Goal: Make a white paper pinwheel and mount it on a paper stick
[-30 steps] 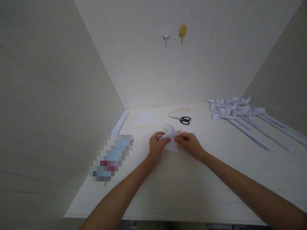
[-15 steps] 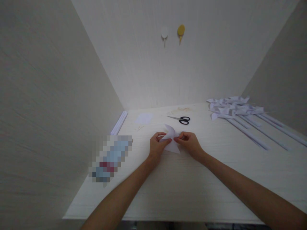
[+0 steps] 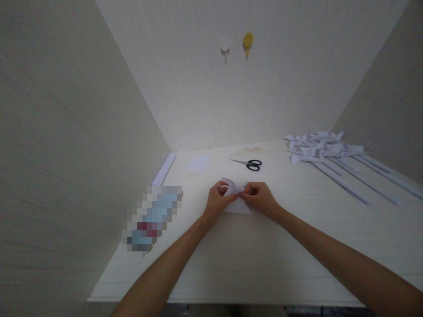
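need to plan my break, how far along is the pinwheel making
Done: a pile of finished pinwheels on sticks lies at the right. In hand: left hand and right hand both pinch one folded paper piece. Left: one flat paper sheet and a few sticks by the left wall.

matt white paper (image 3: pixel 235 188), pale wood-grain table (image 3: pixel 251 259)

We are seeing a pale table (image 3: pixel 251 264) carrying scissors (image 3: pixel 248 164), a paper sheet (image 3: pixel 198 163), white rods (image 3: pixel 164 169) and paper pinwheels (image 3: pixel 322 147).
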A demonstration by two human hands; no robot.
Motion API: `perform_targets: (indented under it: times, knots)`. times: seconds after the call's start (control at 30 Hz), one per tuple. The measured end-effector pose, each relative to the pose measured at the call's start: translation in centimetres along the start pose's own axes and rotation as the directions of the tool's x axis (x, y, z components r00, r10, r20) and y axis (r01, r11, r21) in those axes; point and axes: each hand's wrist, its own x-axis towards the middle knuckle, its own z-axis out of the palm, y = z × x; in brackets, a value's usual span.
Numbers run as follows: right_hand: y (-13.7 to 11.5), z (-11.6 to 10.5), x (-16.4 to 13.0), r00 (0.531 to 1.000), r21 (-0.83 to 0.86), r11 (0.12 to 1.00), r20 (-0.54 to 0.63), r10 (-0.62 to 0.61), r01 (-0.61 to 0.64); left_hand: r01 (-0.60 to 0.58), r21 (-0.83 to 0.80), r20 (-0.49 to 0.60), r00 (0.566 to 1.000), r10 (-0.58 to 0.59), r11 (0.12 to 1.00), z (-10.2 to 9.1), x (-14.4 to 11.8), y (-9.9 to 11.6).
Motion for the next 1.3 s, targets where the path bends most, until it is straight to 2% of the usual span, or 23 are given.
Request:
perform_targets:
  times: [0.1, 0.2, 0.33, 0.4, 0.5, 0.63, 0.77, 0.9, 1.07, 1.3]
  knots:
    - [0.0, 0.1, -0.1, 1.0, -0.024, 1.0, 0.004, -0.001, 0.001, 0.026, 0.002, 0.04, 0.999, -0.026, 1.0, -0.3, 0.2, -0.1]
    - [0.1, 0.1, -0.2, 0.999, -0.051, 0.999, -0.044, -0.018, 0.016, 0.04, -0.055, 0.043, 0.998, -0.038, 0.998, -0.5, 0.3, -0.3]
    - [-0.2, 0.2, -0.4, 0.983, -0.071, 0.99, -0.13, -0.128, 0.119, 0.033, -0.092, 0.024, 0.999, -0.031, 0.995, -0.3, 0.4, -0.6]
    - [-0.2, 0.1, -0.4, 0.979, -0.047, 0.987, -0.133, -0.157, 0.153, 0.038, -0.091, 0.018, 0.999, -0.037, 0.995, -0.1, 0.4, -0.7]
    - [-0.2, 0.0, -0.4, 0.991, 0.061, 0.99, -0.056, -0.125, 0.128, 0.053, -0.121, 0.035, 0.998, -0.049, 0.991, -0.1, 0.4, -0.7]
    - [-0.1, -0.3, -0.2, 0.989, 0.229, 0.973, 0.137, -0.055, 0.022, 0.116, -0.16, 0.081, 0.991, -0.104, 0.98, -0.9, 0.5, 0.0]
    - [-0.1, -0.8, 0.1, 0.943, 0.279, 0.959, 0.33, -0.041, -0.056, 0.213, -0.196, 0.228, 0.959, -0.167, 0.957, -2.1, 0.6, 1.1]
    - [-0.1, -1.4, 0.3, 0.894, 0.211, 0.976, 0.445, -0.051, -0.049, 0.22, -0.038, 0.294, 0.935, -0.2, 0.975, -2.2, 0.5, 1.3]
    - [0.2, -1.6, 0.4, 0.862, 0.16, 0.986, 0.506, -0.042, -0.045, 0.103, 0.196, 0.321, 0.933, -0.163, 0.975, -1.4, 0.5, 0.3]
    - [0.4, -1.5, 0.5, 0.864, 0.136, 0.989, 0.503, -0.023, -0.053, 0.062, 0.227, 0.307, 0.942, -0.132, 0.972, -1.4, 0.6, -0.2]
